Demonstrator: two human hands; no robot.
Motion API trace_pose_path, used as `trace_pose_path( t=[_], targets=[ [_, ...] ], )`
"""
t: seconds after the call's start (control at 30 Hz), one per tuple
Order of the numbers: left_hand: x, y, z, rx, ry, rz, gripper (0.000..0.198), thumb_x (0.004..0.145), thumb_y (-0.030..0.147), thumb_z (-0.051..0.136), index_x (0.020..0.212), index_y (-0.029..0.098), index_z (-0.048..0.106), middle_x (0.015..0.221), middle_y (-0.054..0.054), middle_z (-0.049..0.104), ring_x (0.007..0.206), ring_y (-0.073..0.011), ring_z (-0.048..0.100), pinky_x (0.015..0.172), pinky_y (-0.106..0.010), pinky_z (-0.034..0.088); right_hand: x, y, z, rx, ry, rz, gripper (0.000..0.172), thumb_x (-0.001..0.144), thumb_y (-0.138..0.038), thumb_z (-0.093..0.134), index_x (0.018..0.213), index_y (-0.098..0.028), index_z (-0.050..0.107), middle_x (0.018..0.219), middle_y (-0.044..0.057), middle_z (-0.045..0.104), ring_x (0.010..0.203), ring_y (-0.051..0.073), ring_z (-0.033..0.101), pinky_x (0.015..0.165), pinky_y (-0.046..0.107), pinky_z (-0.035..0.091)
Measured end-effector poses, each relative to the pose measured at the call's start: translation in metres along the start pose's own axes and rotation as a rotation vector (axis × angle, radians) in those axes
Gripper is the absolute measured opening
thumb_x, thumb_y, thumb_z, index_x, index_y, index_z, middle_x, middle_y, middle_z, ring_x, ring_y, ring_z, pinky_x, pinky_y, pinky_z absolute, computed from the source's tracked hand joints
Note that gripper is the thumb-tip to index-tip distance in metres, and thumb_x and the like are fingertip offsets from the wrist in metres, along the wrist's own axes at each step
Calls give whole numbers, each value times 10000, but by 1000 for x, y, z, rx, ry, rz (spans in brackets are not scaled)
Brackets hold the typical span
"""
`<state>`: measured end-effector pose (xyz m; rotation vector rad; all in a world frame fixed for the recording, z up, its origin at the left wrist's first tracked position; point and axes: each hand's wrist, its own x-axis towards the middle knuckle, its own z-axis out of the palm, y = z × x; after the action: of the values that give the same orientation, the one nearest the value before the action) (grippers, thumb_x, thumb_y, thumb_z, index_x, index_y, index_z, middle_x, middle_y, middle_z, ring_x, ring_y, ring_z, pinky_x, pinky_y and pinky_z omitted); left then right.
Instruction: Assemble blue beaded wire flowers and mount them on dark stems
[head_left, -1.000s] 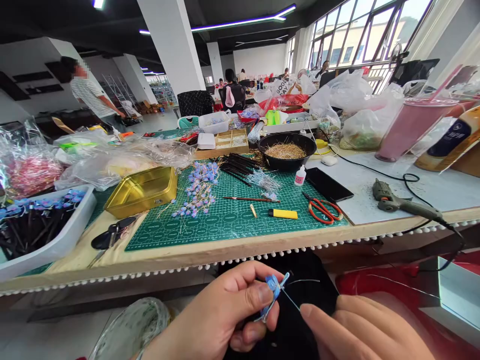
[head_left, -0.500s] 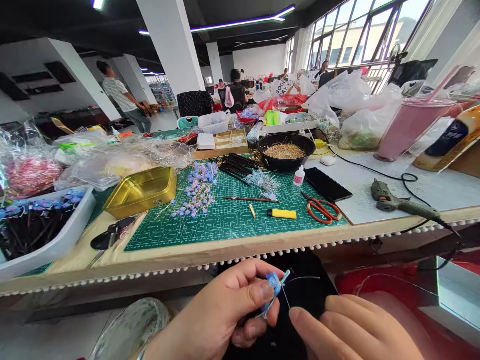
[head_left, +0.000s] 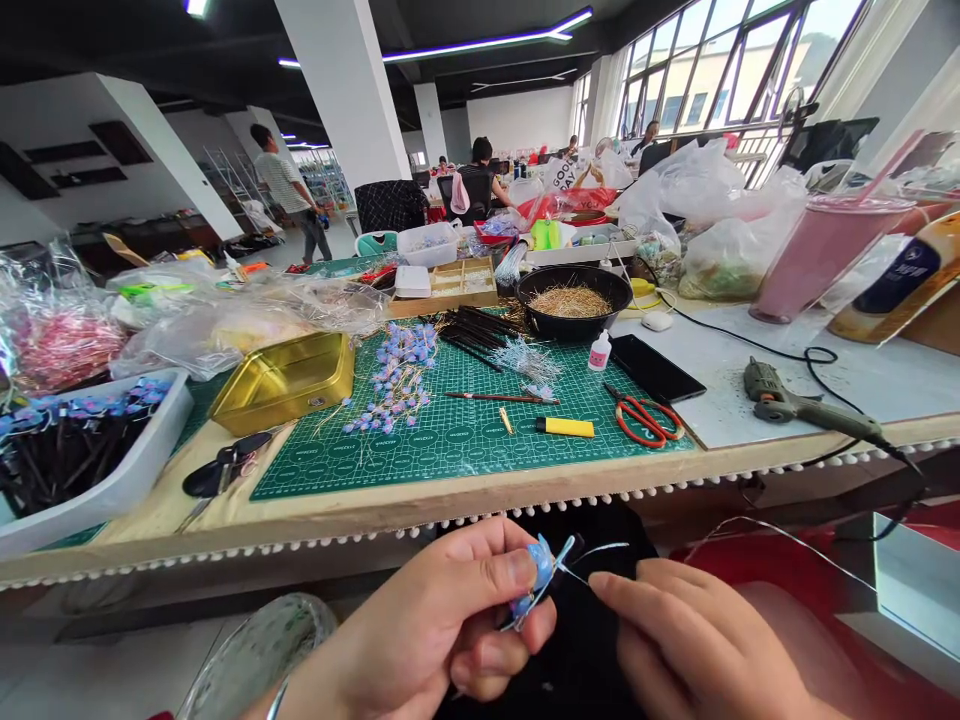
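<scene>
Low in front of the table edge, my left hand (head_left: 457, 600) is closed, thumb and fingers pinching a blue flower ornament (head_left: 539, 562). A pale thread (head_left: 576, 577) is looped at the flower's base, and a loose end sticks out to the right. My right hand (head_left: 697, 635) is closed at the thread's other side, its fingertips drawing the strand taut. Behind them on the green cutting mat (head_left: 450, 465) lie a pile of small blue-purple flowers (head_left: 401, 370) on wire stems, a yellow lighter (head_left: 568, 427) and orange-handled scissors (head_left: 646, 418).
On the left stand a gold tin (head_left: 285, 385) and a white tub (head_left: 142, 470) of dark sticks with blue flowers. A black bowl (head_left: 574, 300), a glue bottle (head_left: 599, 352), a phone (head_left: 654, 368) and a glue gun (head_left: 810, 405) lie further back and right. A person (head_left: 285, 190) walks beyond the table.
My right hand has moved slightly up and right, and the thread now runs flatter from the flower. The walking person in the background has moved right.
</scene>
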<state>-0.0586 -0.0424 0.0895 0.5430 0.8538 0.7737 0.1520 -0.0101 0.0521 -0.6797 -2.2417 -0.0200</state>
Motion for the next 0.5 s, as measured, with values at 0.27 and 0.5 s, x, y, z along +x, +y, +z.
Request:
trace_pose_path(
  t=[0.27, 0.5],
  targets=[
    [-5, -9, 9, 240, -25, -12, 244, 913, 408, 543, 902, 188, 439, 740, 18, 527, 496, -40, 281, 453, -186, 166, 24, 14, 33, 642, -301, 307, 262, 900, -117, 380, 752, -144, 596, 621, 14, 667, 543, 112, 630, 499, 174, 509],
    [-2, -34, 9, 1528, 207, 526, 119, 835, 213, 600, 924, 219, 679, 709, -63, 706, 580, -205, 596, 481, -288, 290, 75, 28, -6, 328, -339, -126, 273, 908, -85, 406, 963, -134, 669, 746, 44, 684, 652, 176, 613, 573, 294, 446]
  ],
)
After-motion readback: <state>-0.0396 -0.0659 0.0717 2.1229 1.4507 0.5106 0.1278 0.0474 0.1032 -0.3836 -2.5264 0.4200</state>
